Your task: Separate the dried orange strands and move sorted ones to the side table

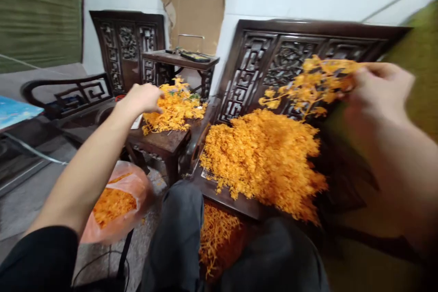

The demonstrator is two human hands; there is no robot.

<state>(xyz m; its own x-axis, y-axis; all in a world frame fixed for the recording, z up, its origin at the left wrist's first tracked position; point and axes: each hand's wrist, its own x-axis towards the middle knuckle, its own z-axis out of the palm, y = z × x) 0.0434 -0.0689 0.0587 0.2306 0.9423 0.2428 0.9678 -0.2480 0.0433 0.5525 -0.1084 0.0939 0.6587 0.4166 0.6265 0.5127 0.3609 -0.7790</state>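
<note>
My right hand (379, 86), raised at the right, is closed around a spray of orange flowers (318, 82), apparently artificial, with thin branching stems. Below it a large heap of similar orange flowers (260, 155) covers much of a dark carved wooden bench seat. At the edge of a smaller pile of orange sprays (178, 107) on a dark side table (171, 140), my left hand (145, 99) is stretched out. Its thumb and fingers look parted, and nothing shows between them. Some green and white bits lie in that smaller pile.
A pinkish plastic bag (142, 182) with orange pieces stands on the floor at left. More orange stems (217, 237) lie low between my knees. Behind are a dark stand (164, 58) holding a tray, carved chair backs and a cardboard sheet (195, 4).
</note>
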